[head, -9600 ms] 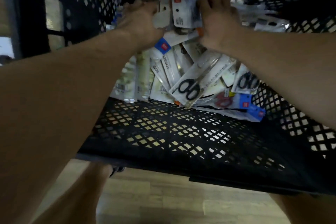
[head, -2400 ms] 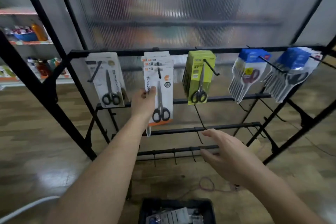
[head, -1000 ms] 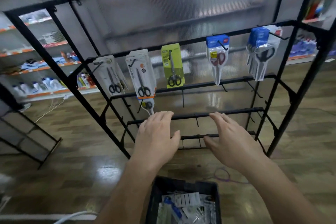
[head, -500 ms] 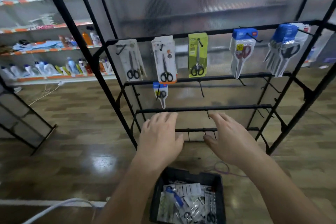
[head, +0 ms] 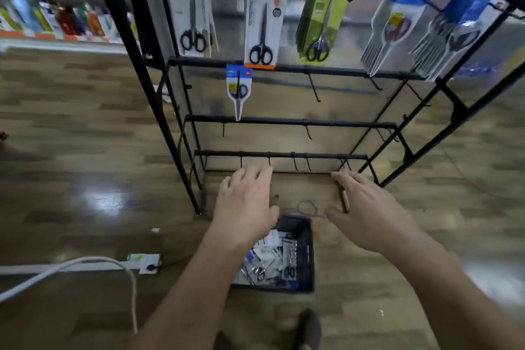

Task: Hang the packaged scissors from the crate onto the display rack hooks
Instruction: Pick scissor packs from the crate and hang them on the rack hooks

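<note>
The black crate (head: 305, 253) stands on the floor below me with several packaged scissors (head: 270, 263) inside. My left hand (head: 245, 203) hovers above its left part, empty, fingers spread. My right hand (head: 366, 213) is held out to the crate's right, also empty and spread. The black display rack (head: 287, 122) rises in front. Its top rail carries white packs (head: 191, 8), an orange-trimmed pack (head: 262, 17), green packs (head: 322, 17) and blue-topped packs (head: 397, 23). One small blue-topped pack (head: 238, 88) hangs on the second rail.
Bare hooks line the lower rails (head: 281, 155). A white power strip (head: 142, 263) and its cable (head: 71, 267) lie on the wooden floor at the left. A thin cord loop (head: 308, 207) lies behind the crate. Store shelves (head: 51, 20) stand at the far left. My shoe (head: 308, 327) is near the bottom.
My view has tilted down and moved closer to the rack. Both empty hands have dropped lower over the crate, which now shows more fully.
</note>
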Motion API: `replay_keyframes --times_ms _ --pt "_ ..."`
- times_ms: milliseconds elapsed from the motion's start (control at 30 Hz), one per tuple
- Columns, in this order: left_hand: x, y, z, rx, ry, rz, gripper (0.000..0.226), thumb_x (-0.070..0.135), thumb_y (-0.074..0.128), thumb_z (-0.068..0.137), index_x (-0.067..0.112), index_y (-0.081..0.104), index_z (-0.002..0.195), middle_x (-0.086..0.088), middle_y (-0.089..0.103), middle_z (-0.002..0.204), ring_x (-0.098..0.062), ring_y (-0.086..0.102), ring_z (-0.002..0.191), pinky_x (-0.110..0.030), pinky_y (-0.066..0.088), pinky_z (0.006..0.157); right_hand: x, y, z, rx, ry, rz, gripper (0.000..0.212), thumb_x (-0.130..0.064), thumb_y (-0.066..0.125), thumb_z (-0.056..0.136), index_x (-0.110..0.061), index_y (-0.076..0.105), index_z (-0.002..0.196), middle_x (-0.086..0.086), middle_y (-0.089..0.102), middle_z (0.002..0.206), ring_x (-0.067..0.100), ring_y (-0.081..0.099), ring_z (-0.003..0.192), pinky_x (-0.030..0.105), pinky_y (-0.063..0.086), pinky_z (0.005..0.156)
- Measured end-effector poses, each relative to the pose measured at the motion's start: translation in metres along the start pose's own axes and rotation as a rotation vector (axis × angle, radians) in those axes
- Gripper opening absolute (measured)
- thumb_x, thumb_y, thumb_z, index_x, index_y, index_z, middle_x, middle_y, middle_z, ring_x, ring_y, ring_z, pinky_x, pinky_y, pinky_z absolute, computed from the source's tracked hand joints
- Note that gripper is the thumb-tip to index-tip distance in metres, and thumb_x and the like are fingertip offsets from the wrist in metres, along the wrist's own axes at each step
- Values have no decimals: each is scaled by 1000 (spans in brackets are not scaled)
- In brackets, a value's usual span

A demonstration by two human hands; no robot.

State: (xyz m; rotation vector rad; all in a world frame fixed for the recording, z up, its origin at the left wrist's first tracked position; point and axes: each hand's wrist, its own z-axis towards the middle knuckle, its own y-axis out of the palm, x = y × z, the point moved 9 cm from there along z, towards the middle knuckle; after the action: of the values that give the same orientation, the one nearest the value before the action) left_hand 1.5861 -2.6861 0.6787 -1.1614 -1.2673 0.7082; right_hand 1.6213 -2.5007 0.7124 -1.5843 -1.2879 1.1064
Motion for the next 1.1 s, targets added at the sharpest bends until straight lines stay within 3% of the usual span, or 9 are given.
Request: replay_keyframes --times_ms 167,367,567,733,833,900,1033,1100 --pt "-10 46 6 -118 -60 13 66 41 65 92 26 34 149 2 47 149 -24 40 140 -43 31 119 16 36 21 -74 10 8 70 -49 53 98 -28 25 159 -3 26 167 19 28 151 36 27 120" --pt "-10 99 21 -215 -161 39 67 39 68 87 26 39 146 -1 51 145 -27 45 135 -44 37 111 41 98 57 -223 -56 14 67 -47 61 91 -27 37 150 1 43 154 26 44 139 41 40 111" --pt "-5 197 57 -279 -201 4 68 38 67 92 24 37 151 0 48 147 -26 41 138 -42 35 110 85 186 120 -325 -117 34 71 -42 66 85 -26 40 149 -2 39 155 23 40 142 38 38 111" --pt "-56 374 90 -408 -244 19 63 40 65 95 23 38 149 -3 51 143 -29 45 136 -47 39 111 126 359 199 -475 -94 63 77 -37 68 88 -20 33 155 4 34 160 27 37 145 41 36 113" --pt "-111 511 108 -550 -284 26 62 38 65 94 20 39 148 -9 54 139 -33 50 129 -49 45 105 153 501 238 -595 -45 92 78 -33 68 92 -16 28 157 9 36 158 33 43 139 48 44 109" --pt "-147 605 114 -643 -313 6 63 38 67 94 17 40 147 -13 56 137 -35 54 125 -47 48 100 168 602 257 -668 -22 108 77 -42 66 93 -18 27 156 11 43 152 35 51 130 51 49 101" --pt "-202 776 129 -744 -325 -41 60 36 70 94 10 46 142 -18 56 136 -38 56 122 -35 45 89 198 777 288 -806 90 148 75 -51 67 92 -13 34 148 15 53 139 35 58 115 44 54 91" --pt "-218 845 131 -782 -301 -31 62 40 70 94 8 46 141 -20 55 136 -40 55 123 -42 50 96 212 840 303 -807 155 160 77 -53 69 89 -11 37 146 18 56 135 37 58 115 38 52 86"
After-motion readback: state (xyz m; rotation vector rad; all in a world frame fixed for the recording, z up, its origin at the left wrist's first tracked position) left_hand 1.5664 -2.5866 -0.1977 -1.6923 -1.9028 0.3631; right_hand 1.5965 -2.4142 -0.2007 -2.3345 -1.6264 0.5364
